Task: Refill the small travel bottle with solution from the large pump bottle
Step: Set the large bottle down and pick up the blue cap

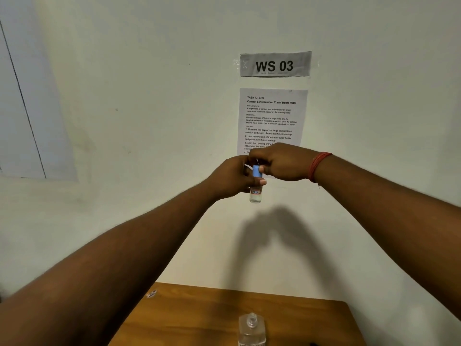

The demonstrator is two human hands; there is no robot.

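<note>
I hold the small clear travel bottle (pixel 255 196) up in front of the wall, well above the table. It carries a small red-edged label. My left hand (pixel 233 177) grips its body. My right hand (pixel 279 162) comes from the right, and its fingers pinch the blue cap (pixel 256 171) on top of the bottle. A larger clear glass bottle (pixel 252 330) with an uncovered threaded neck stands upright on the wooden table (pixel 199 318) at the bottom of the view; no pump head is visible on it.
A "WS 03" sign (pixel 275 64) and a printed task sheet (pixel 273 116) hang on the pale wall behind my hands. A small sticker (pixel 151 293) lies at the table's far left corner. A red thread band (pixel 318 166) circles my right wrist.
</note>
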